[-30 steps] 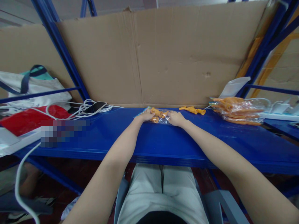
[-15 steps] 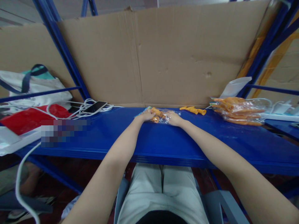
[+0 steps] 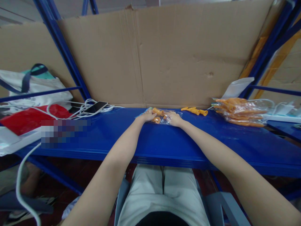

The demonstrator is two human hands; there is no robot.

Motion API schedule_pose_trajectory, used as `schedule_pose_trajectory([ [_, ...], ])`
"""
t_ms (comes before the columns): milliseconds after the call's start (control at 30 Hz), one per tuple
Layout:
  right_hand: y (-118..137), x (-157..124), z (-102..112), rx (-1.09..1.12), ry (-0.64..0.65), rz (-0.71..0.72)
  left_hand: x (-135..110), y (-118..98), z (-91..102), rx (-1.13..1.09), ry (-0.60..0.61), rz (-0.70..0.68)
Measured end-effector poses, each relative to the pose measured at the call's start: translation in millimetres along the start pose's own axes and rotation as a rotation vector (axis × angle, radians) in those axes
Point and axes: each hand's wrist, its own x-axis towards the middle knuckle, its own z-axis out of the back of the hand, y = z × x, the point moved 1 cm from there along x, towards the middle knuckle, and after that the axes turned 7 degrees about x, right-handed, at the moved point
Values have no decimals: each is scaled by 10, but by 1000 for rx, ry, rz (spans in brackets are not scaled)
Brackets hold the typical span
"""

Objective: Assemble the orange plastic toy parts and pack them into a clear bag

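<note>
A clear plastic bag (image 3: 168, 121) with orange plastic pieces (image 3: 158, 112) lies on the blue tabletop near the cardboard. My left hand (image 3: 148, 116) grips its left end, thumb pointing towards the orange pieces. At the other end, my right hand (image 3: 173, 119) is closed on the clear film, its fingertips partly hidden. The pieces show between my two hands, with flared round ends. Loose orange pieces (image 3: 194, 110) of a similar kind lie to the right of my right hand.
Several filled clear bags (image 3: 237, 111) are stacked at the right. On the left are a phone (image 3: 96, 108) on coiled white cables, a red packet (image 3: 37, 117) and a cloth bag (image 3: 35, 86). A cardboard sheet (image 3: 176, 56) stands behind the blue table (image 3: 164, 141), between blue posts.
Both hands stay at the bag, nearly still. The orange pieces between them have shifted very slightly, and the view has tilted a little.
</note>
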Motion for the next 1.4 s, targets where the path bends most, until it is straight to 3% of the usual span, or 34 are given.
schedule_pose_trajectory([
  [333, 42, -33, 50, 11, 17, -16, -88, -70, 51, 31, -2, 17],
  [533, 30, -62, 76, -15, 18, 10, -171, -179, 116, 156, 67, 56],
  [767, -152, -67, 260, -47, 14, 46, -210, -227, 152, 139, 62, 37],
  [867, -366, -84, 397, -77, 2, -68, -228, -241, 155, 80, 41, 52],
  [967, -649, -144, 510, -86, -197, -301, -237, -256, 160, 58, 30, 78],
  [1067, -921, -231, 529, -75, -346, -442, -231, -266, 163, 63, 54, 93],
  [1200, -1174, -321, 439, -61, -240, -580, -226, -258, 173, 83, 63, 105],
  [1400, -1200, -294, 392, -154, -210, -515, -203, -190, 202, 126, 51, 127],
])
